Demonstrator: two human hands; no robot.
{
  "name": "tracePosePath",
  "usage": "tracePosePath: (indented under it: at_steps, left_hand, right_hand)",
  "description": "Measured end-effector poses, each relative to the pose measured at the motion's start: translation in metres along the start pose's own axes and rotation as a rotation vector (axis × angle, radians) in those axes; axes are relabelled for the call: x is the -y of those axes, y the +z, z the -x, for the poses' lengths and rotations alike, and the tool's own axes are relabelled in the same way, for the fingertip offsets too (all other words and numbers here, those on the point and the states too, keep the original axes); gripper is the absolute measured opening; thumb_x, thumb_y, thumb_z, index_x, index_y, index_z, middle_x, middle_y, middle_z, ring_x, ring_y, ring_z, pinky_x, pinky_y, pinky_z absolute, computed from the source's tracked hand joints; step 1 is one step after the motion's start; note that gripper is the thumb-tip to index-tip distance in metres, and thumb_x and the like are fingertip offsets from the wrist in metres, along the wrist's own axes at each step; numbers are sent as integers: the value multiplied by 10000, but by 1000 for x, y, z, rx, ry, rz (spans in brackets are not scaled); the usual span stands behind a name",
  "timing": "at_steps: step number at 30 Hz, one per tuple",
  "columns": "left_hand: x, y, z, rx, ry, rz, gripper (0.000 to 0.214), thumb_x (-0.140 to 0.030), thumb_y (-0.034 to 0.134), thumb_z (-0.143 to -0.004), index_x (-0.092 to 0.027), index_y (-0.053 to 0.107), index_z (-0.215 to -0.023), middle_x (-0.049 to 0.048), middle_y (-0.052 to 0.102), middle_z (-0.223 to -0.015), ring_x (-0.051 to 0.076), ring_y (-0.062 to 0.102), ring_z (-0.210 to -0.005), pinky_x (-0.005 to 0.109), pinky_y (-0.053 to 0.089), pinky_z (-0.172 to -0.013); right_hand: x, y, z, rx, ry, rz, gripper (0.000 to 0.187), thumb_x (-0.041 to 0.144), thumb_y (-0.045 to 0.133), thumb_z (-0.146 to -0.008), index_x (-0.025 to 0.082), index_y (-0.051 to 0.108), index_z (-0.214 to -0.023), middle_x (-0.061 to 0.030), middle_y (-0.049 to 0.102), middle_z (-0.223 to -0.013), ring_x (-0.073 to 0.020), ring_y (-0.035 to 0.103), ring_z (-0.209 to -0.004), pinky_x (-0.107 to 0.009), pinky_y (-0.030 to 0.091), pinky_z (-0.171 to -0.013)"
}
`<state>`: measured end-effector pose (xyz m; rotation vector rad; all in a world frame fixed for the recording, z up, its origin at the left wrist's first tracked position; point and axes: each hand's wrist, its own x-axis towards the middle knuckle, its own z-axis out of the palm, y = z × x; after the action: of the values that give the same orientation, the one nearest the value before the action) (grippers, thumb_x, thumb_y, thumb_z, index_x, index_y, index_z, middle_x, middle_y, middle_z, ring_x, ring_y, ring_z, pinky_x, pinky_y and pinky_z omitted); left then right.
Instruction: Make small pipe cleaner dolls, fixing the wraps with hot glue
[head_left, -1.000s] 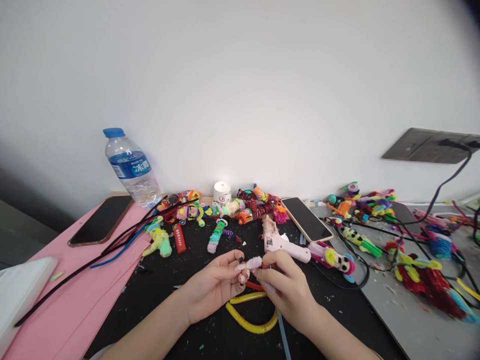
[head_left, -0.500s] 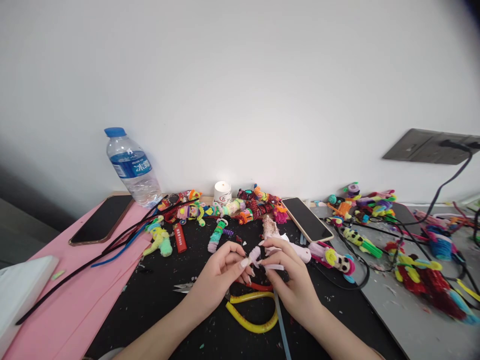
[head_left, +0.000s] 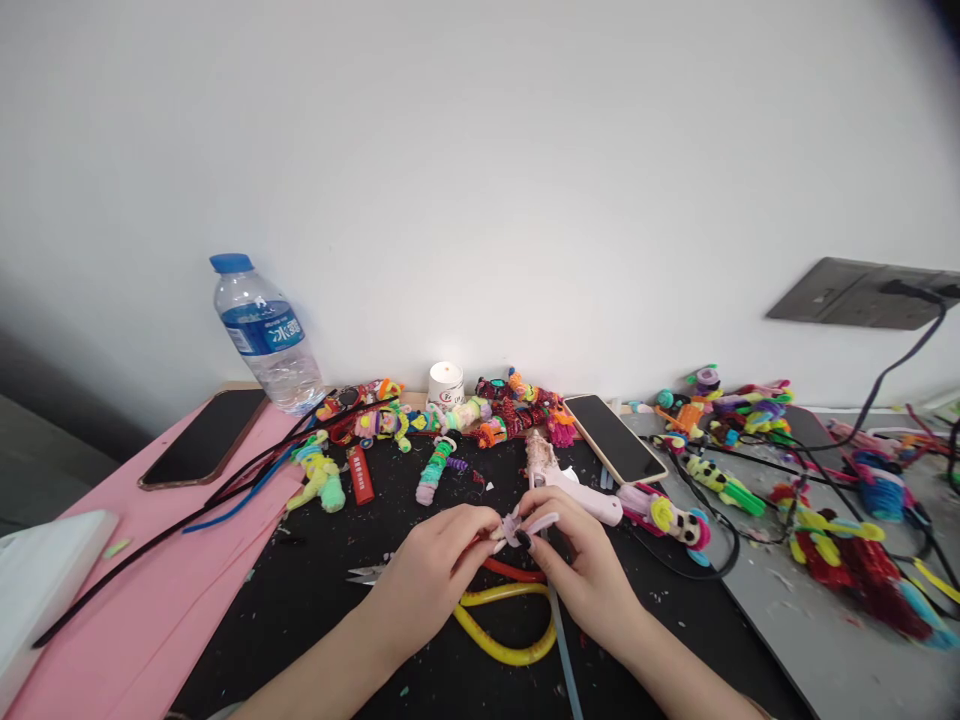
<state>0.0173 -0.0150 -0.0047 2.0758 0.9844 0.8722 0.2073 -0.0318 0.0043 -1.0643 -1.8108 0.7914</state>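
Between my two hands is a small pale-lilac pipe cleaner piece point(head_left: 511, 527), fuzzy and coiled, with one loose end pointing right. My left hand point(head_left: 442, 560) pinches it from the left, fingertips closed. On the other side my right hand point(head_left: 581, 565) grips it between thumb and fingers. Below them lie scissors with yellow and red handles point(head_left: 510, 655), their blades point(head_left: 366, 575) showing left of my left wrist. A clear glue stick point(head_left: 564, 650) runs under my right hand. Just behind it rests a pale pink glue gun point(head_left: 585, 495), partly covered by my fingers.
Pipe cleaner figures point(head_left: 435, 465) line the back of the black mat, and more point(head_left: 847, 560) lie on the grey board at right. A water bottle point(head_left: 266, 335), a paper cup point(head_left: 446, 385) and two phones point(head_left: 615, 440) stand or lie around. Black cables cross the right side.
My left hand has turned over, knuckles now upward, and pinches the lilac piece with its fingertips. My right fingers have shifted slightly, uncovering more of the glue gun.
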Motion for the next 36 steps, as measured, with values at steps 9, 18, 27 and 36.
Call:
tracePosePath:
  at_steps: [9,18,27,36]
  left_hand:
    - [-1,2,-1,-47,-35,37,195,-212,480,-872,-245,664,-928,18,691,-862,163,629,-787,240,453,-752]
    - [-2,-2,-2,16,-18,96,255,-160,470,-863,-235,714,-871,45,689,-793,173,619,-731,247,439,-688]
    - [-2,-3,0,106,30,131,296,-152,440,-870,-229,720,-925,67,704,-862,189,638,-796,260,458,-741]
    - [8,-2,-9,-182,-399,447,125,-269,628,-765,-177,712,-775,38,733,-743,205,680,-730,285,512,-694]
  right_hand:
    - [1,2,-2,18,4,8,146,61,503,-799,199,539,-768,-44,572,-893,-180,558,-848,-318,445,-752]
    - [3,0,-2,-11,-8,50,138,72,503,-803,193,543,-751,-44,520,-918,-178,527,-869,-313,421,-767]
    - [2,0,-4,-55,-21,80,156,72,484,-822,193,522,-730,-38,530,-865,-169,524,-810,-307,425,-725]
    - [-16,-24,-7,-212,-38,430,265,79,448,-778,208,551,-985,-92,545,-1047,-240,511,-1013,-403,415,-870]
